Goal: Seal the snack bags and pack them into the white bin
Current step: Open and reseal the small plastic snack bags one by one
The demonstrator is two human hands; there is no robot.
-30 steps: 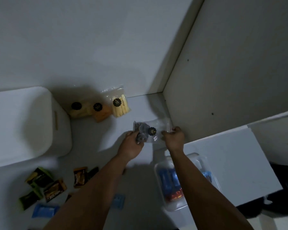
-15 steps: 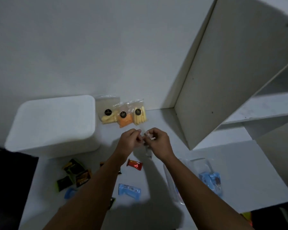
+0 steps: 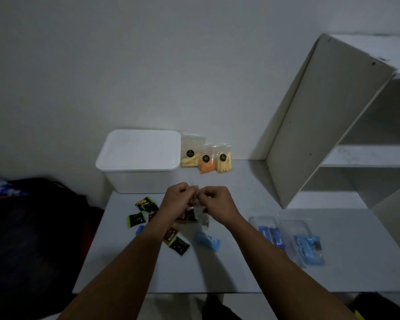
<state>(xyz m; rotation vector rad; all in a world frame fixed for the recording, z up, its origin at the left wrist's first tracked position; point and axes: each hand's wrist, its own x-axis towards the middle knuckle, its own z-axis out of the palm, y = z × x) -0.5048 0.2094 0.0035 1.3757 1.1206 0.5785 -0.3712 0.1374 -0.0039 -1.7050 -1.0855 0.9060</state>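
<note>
My left hand and my right hand meet above the middle of the table, both pinching the top edge of a clear snack bag that hangs between them with dark pieces inside. The white bin stands at the table's back left with its lid on. Three clear snack bags with black round labels lean against the wall right of the bin: a pale yellow one, an orange one and a yellow one.
Small wrapped snacks lie below my hands: green-black packets, a brown one, a blue one. Clear trays with blue packets sit on the right. A white shelf unit stands at the back right. A dark bag lies left of the table.
The view has pulled back and tilted, so the whole table shows. My hands came toward me from the back corner with the clear bag and now hold its top edge together.
</note>
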